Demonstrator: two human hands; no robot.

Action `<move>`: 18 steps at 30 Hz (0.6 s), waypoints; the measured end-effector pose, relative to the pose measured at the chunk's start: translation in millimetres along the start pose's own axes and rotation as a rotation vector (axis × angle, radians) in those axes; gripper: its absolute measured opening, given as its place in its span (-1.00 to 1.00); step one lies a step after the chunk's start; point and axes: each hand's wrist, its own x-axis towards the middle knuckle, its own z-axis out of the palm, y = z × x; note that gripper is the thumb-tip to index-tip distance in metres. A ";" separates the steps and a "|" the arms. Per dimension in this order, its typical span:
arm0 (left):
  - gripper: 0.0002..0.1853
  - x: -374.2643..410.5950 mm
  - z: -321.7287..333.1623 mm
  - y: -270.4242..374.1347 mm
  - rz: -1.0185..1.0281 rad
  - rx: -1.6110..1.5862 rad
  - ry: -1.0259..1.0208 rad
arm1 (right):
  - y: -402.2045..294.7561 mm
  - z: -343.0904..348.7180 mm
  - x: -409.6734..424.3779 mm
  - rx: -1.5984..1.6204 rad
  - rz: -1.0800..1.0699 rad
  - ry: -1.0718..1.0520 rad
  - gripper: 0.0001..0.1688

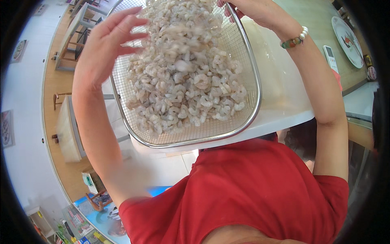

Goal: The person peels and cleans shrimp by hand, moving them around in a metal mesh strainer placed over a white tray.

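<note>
A rectangular wire mesh basket with a thick steel rim (259, 88) holds a large heap of peeled raw shrimp (189, 88). It rests on the edge of a white tub (277, 91). Over the basket's upper left side is my left hand (118, 36), fingers spread and slightly blurred, with nothing visible in it. Some shrimp in the middle of the heap are blurred by motion. At the upper right, my right hand (233, 10) grips the basket's rim; the picture's top edge cuts it off partly. A beaded bracelet (295, 42) circles that wrist.
Right of the tub, a table (313, 15) bears a white remote control (330, 58) and an oval plate (347, 41) with a printed design. Wooden tables (65, 131) and chairs stand at the left. Shelves with packaged goods (76, 225) are at the lower left.
</note>
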 end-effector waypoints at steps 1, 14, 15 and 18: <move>-0.57 9.0 -12.8 -9.0 -0.002 0.037 0.036 | -2.0 -0.1 1.3 -0.011 -0.018 0.004 -0.71; -0.67 13.1 -17.9 -50.7 -0.238 0.607 -0.006 | -6.6 1.6 -4.0 -0.025 0.048 0.054 -0.69; -0.67 5.8 -14.8 -42.8 -0.288 0.457 0.026 | -5.5 0.7 -3.2 -0.043 0.040 0.047 -0.69; -0.69 -3.9 -19.7 -39.3 -0.389 0.324 0.035 | -6.2 0.3 -2.4 -0.062 0.024 0.034 -0.69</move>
